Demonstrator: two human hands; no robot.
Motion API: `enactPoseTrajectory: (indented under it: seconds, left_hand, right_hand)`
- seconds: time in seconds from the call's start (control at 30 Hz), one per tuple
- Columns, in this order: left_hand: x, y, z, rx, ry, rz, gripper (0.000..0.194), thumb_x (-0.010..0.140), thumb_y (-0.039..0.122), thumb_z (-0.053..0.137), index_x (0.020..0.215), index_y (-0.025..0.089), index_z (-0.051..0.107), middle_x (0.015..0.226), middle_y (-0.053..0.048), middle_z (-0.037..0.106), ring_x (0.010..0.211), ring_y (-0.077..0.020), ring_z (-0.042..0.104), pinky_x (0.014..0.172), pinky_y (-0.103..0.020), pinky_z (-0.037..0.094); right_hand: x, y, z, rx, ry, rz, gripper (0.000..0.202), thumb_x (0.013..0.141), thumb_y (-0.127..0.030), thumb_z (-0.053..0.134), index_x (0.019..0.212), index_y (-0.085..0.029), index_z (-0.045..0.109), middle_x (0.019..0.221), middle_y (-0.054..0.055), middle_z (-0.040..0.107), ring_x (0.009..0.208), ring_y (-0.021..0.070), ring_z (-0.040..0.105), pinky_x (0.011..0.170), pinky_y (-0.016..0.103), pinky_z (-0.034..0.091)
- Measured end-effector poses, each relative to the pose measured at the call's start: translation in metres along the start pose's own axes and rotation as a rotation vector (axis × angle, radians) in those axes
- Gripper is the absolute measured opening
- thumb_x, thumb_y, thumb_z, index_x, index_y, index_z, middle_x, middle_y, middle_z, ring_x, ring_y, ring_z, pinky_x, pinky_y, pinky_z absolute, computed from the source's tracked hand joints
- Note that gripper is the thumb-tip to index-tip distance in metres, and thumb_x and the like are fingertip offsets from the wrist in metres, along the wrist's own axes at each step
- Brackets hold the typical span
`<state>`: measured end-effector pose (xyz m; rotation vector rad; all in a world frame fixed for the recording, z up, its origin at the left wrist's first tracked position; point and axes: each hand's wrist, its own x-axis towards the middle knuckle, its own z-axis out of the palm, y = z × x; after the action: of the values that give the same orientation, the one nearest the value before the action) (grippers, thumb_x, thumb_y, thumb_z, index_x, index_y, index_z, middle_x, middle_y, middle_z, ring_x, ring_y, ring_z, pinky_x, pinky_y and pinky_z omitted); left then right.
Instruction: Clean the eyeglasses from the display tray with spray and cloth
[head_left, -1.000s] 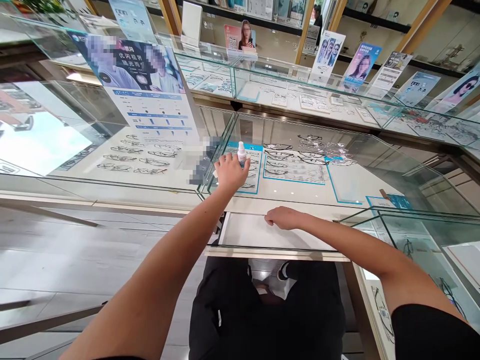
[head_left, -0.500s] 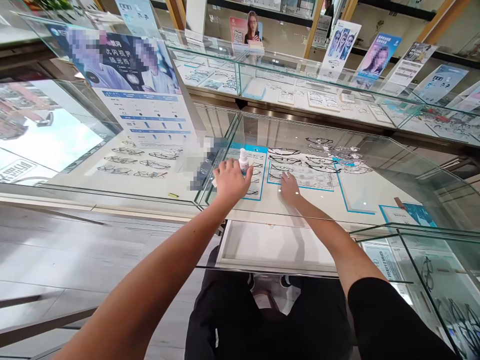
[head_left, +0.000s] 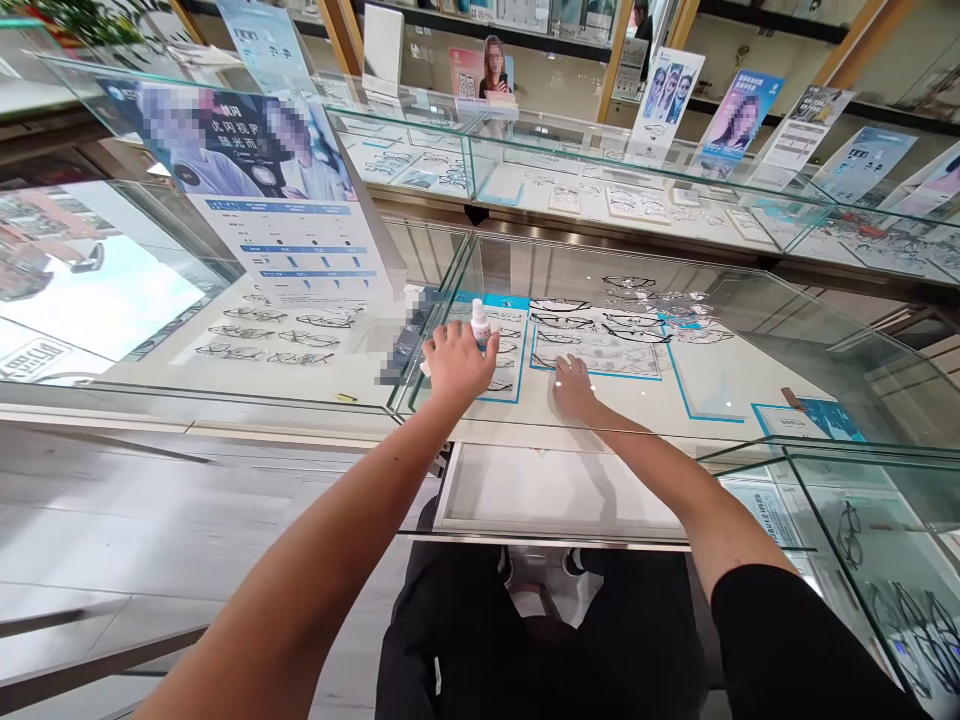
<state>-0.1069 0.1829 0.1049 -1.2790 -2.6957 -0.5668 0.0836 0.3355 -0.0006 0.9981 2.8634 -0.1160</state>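
Observation:
My left hand (head_left: pixel 459 365) lies on the glass top of the display case, its fingers spread. Just beyond it, by the thumb and forefinger, stands a small white spray bottle (head_left: pixel 480 325). A bit of something white peeks out at the hand's left side; what it is I cannot tell. Beneath the glass, my right hand (head_left: pixel 574 388) reaches inside the case with fingers stretched out. Its fingertips are at the front left of a blue-edged mat (head_left: pixel 630 374), close to a pair of eyeglasses (head_left: pixel 546 364). Whether they touch it is unclear.
A pulled-out white drawer (head_left: pixel 555 490) sits over my lap. More eyeglasses (head_left: pixel 634 325) lie in the case. A large printed sign (head_left: pixel 285 235) stands on the glass at left. Another glass case (head_left: pixel 862 520) borders my right arm.
The view has shifted slightly. My right hand has drawn back a little toward me, and its fingers show more apart. My left hand stays by the spray bottle.

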Motion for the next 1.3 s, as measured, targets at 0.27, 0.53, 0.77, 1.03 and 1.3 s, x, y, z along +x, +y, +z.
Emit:
enactPoseTrajectory:
  seconds: [0.27,0.53,0.77,1.03,1.3]
  left_hand:
    - [0.001,0.001,0.001,-0.01,0.021,0.011,0.066,0.108,0.063,0.027,0.133,0.017,0.067,0.149,-0.023,0.065,0.14,-0.0456,0.052,0.115,-0.063,0.042]
    - [0.0,0.002,-0.001,-0.025,0.014,0.025,0.07,0.107,0.063,0.025,0.134,0.014,0.067,0.15,-0.025,0.064,0.14,-0.0473,0.051,0.115,-0.064,0.04]
    - [0.0,0.002,0.001,-0.034,0.019,0.014,0.069,0.107,0.063,0.027,0.136,0.014,0.067,0.15,-0.025,0.064,0.14,-0.0473,0.051,0.114,-0.063,0.04]
    - [0.002,-0.002,0.006,-0.008,0.044,0.029,0.068,0.108,0.063,0.027,0.133,0.013,0.067,0.147,-0.026,0.065,0.137,-0.0463,0.052,0.112,-0.063,0.041]
    - [0.001,-0.002,0.003,0.016,0.045,0.027,0.066,0.109,0.062,0.027,0.131,0.014,0.067,0.149,-0.026,0.063,0.136,-0.0464,0.053,0.111,-0.061,0.041]
  right_hand:
    - [-0.119,-0.024,-0.038,0.094,-0.153,-0.186,0.051,0.108,-0.037,0.048,0.151,-0.013,0.062,0.17,0.018,0.052,0.165,0.0404,0.034,0.133,0.053,0.033]
    - [-0.218,-0.049,-0.143,0.272,-0.289,-0.35,0.052,0.111,-0.048,0.042,0.151,-0.022,0.064,0.166,0.015,0.057,0.161,0.0366,0.039,0.132,0.058,0.036]
    - [-0.176,-0.025,-0.228,0.148,-0.019,-0.287,0.055,0.113,-0.048,0.038,0.154,-0.021,0.062,0.167,0.014,0.056,0.162,0.0378,0.036,0.133,0.06,0.031]
    - [-0.014,0.013,-0.246,-0.042,0.13,-0.162,0.056,0.114,-0.037,0.031,0.142,-0.008,0.07,0.168,0.017,0.055,0.156,0.0407,0.035,0.128,0.061,0.03]
    - [0.072,0.024,-0.211,-0.096,0.038,-0.064,0.055,0.113,-0.033,0.03,0.135,-0.009,0.073,0.169,0.018,0.054,0.153,0.0411,0.036,0.124,0.057,0.034]
